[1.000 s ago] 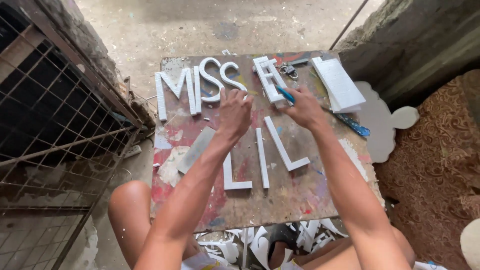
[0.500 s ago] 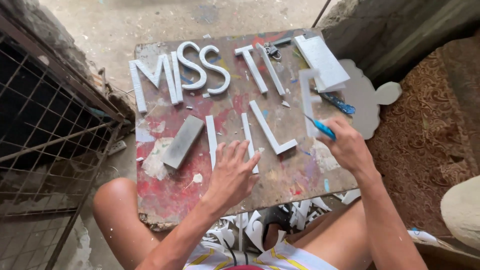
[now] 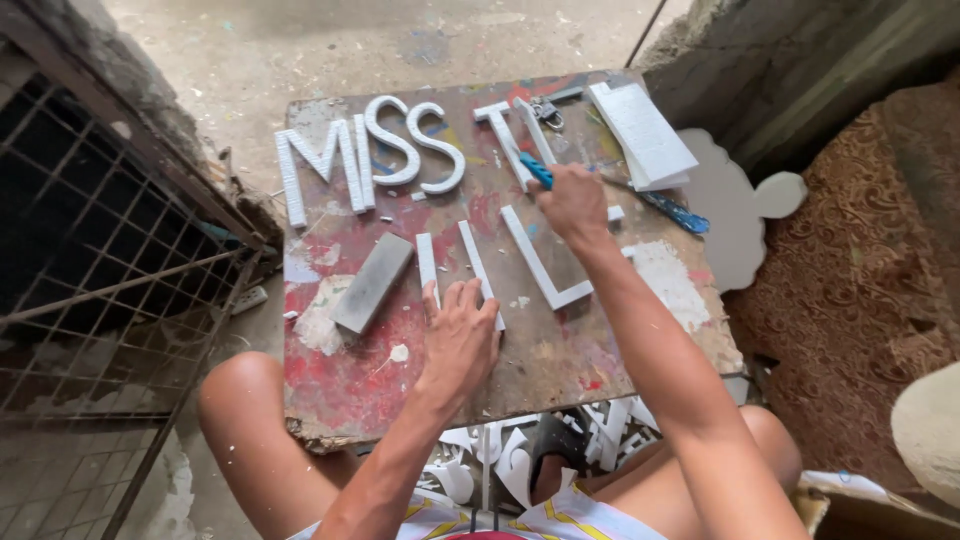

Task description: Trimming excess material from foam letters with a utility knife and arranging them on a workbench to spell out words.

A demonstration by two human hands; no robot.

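Observation:
A paint-stained wooden board lies across my knees with white foam letters laid out along its far edge. My right hand grips a blue-handled knife next to a T-shaped letter. My left hand rests flat on the board, its fingers on the near ends of two thin white foam strips. An L-shaped letter lies between the two hands. A grey sharpening block sits left of the strips.
A stack of white foam sheets and scissors lie at the board's far right. A blue tool lies beside them. A wire mesh gate stands on the left. Foam offcuts litter the floor under the board.
My right hand moved with the knife from the board's right edge up to the T-shaped letter. My left hand stayed near the thin strips, shifting slightly.

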